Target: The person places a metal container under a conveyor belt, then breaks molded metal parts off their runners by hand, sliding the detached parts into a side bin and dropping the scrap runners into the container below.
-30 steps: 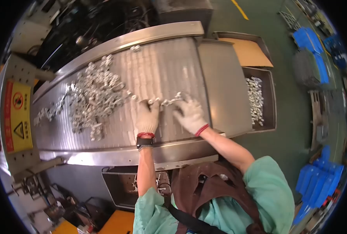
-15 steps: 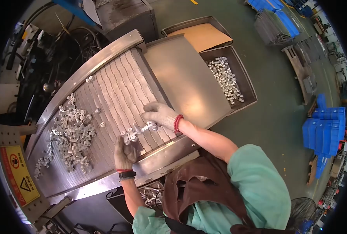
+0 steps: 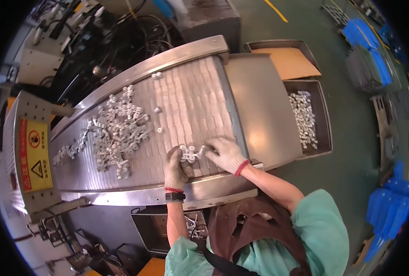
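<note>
My left hand (image 3: 176,169), in a pale work glove with a darkened thumb, grips the left end of a small branched cluster of silvery metal castings (image 3: 190,154). My right hand (image 3: 224,154), gloved too, has its fingers closed at the cluster's right end. The cluster is held low over the near side of a slatted metal conveyor (image 3: 181,103). To the left on the slats lies a heap of similar castings (image 3: 124,122). A loose round piece (image 3: 160,130) rests between the heap and my hands.
A smooth metal sheet (image 3: 259,110) slopes off the conveyor's right end beside a bin (image 3: 325,115) of small metal pieces (image 3: 303,119). A cardboard-covered bin (image 3: 289,62) stands behind. A warning sign (image 3: 36,154) is at left. Below the near rail sits a box (image 3: 147,230) with castings.
My right hand has come closer to my left and closed on the cluster's right end. The whole view has swung, so the conveyor appears shifted right.
</note>
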A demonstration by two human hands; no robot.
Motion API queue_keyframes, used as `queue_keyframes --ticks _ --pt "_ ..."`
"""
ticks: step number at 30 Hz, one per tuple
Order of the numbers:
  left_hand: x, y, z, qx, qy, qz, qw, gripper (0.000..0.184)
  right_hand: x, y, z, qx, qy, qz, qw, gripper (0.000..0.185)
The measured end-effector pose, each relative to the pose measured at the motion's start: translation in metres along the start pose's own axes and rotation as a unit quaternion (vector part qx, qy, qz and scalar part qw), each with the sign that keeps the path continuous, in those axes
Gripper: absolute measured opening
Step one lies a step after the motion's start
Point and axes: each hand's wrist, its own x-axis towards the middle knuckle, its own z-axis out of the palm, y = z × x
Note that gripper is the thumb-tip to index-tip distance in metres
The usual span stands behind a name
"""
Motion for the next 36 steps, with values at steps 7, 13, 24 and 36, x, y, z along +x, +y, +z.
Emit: queue_keyframes --ticks 7,13,24,36 --pt "-0.011 0.009 -0.016 0.236 -0.018 0.043 0.971 0.041 0.023 -0.011 -0.015 -0.051 -0.171 -0.041 0.983 0.043" --pt "-0.024 0.037 -0.054 0.108 0.059 0.039 0.992 0.036 0.150 -0.011 -0.014 -0.121 -0.125 -0.051 0.983 0.060" --pt "0.005 0.055 -0.089 0.000 0.157 0.023 0.987 0.040 0.376 -0.066 0.093 -0.346 -0.085 -0.138 0.924 0.064" --pt "0.009 0.056 -0.103 -0.042 0.095 -0.012 0.995 0.038 0.318 -0.037 0.122 -0.134 -0.165 -0.214 0.954 0.062"
